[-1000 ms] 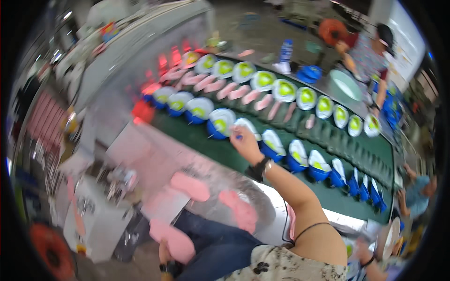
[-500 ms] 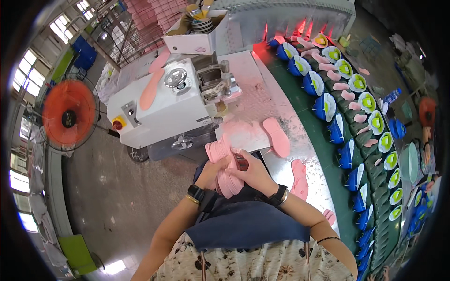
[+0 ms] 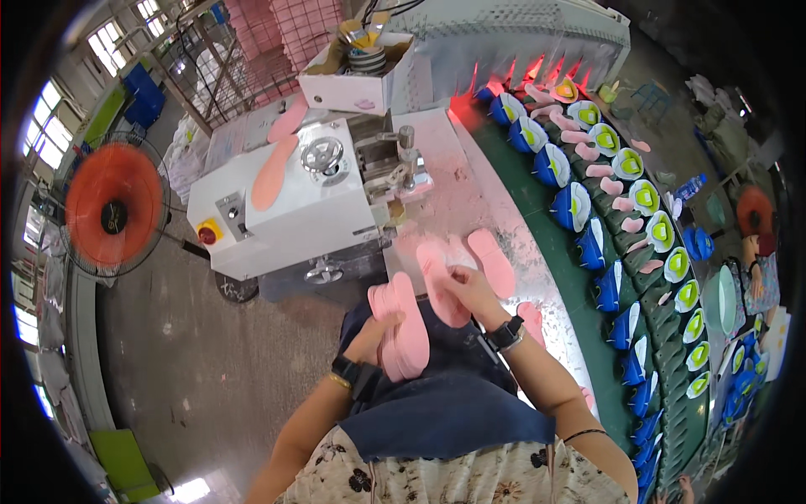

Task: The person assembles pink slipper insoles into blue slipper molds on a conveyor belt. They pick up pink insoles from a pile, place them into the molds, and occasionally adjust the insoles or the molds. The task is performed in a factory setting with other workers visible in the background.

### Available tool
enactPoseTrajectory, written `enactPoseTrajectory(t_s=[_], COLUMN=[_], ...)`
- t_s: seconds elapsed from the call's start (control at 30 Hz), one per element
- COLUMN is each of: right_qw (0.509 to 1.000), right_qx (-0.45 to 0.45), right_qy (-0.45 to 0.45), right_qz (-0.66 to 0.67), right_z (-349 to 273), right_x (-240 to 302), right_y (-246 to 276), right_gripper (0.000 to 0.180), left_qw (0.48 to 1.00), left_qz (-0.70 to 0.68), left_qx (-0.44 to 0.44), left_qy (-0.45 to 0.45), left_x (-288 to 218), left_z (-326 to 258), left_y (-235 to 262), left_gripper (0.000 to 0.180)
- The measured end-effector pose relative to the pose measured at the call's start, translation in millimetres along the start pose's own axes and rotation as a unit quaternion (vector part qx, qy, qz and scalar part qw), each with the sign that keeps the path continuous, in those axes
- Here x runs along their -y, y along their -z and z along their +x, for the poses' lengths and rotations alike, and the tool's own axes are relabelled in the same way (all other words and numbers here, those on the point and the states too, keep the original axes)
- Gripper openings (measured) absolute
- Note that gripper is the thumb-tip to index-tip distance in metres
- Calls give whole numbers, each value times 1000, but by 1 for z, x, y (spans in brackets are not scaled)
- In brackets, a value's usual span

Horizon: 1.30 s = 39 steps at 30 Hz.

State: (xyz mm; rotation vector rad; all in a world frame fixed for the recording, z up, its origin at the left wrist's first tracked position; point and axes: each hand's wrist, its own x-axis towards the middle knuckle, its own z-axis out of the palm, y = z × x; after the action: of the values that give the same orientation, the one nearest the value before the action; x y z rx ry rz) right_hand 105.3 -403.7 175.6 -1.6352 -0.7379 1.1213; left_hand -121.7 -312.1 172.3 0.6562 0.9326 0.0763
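My left hand (image 3: 375, 338) is closed round a stack of pink insoles (image 3: 405, 326), held upright over my dark apron. A single pink insole (image 3: 434, 281) is gripped in my right hand (image 3: 472, 292), just right of the stack and apart from it. Beyond that hand, another insole (image 3: 492, 262) lies on the dusty pink tabletop (image 3: 453, 185). One more insole (image 3: 531, 322) rests nearer me on the metal table edge, partly hidden by my right wrist. Ahead and to the left stands a white machine (image 3: 285, 202) with a handwheel and rollers; a long salmon-coloured sole piece (image 3: 274, 173) lies on top.
A green conveyor (image 3: 579, 277) on the right carries rows of blue and white shoe uppers (image 3: 552, 165) and pink insoles. At the back is a white box (image 3: 357, 84) of tools. An orange fan (image 3: 114, 206) stands left. Another person's arm (image 3: 750, 260) shows far right.
Both hands were together on a bent bundle of insoles. Now the stack is straight in my left hand, and my right hand has drawn one insole away to the right.
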Motion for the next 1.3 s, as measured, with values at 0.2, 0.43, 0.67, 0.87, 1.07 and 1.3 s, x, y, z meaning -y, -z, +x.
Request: enactPoseTrajectory(t_s=[0.2, 0.43, 0.67, 0.87, 1.07, 1.3], right_qw=[982, 969, 871, 961, 948, 830], right_qx=[-170, -177, -265, -247, -257, -488], right_qy=[35, 97, 190, 63, 10, 93], right_qz=[-79, -146, -367, -103, 190, 252], right_z=[97, 163, 127, 204, 189, -10], right_x=[33, 41, 74, 43, 61, -97], right_y=[20, 36, 52, 25, 72, 307], right_gripper=[55, 62, 35, 42, 38, 21], left_qw=[990, 981, 998, 999, 989, 1000], left_qz=[-54, 12, 7, 50, 146, -20], left_qx=[120, 192, 43, 18, 23, 4], left_qy=[39, -30, 35, -9, -24, 11], left_x=[10, 5, 18, 18, 24, 34], left_z=[-17, -11, -8, -19, -7, 4], left_y=[27, 14, 31, 36, 58, 53], left_gripper=[48, 50, 53, 55, 44, 53])
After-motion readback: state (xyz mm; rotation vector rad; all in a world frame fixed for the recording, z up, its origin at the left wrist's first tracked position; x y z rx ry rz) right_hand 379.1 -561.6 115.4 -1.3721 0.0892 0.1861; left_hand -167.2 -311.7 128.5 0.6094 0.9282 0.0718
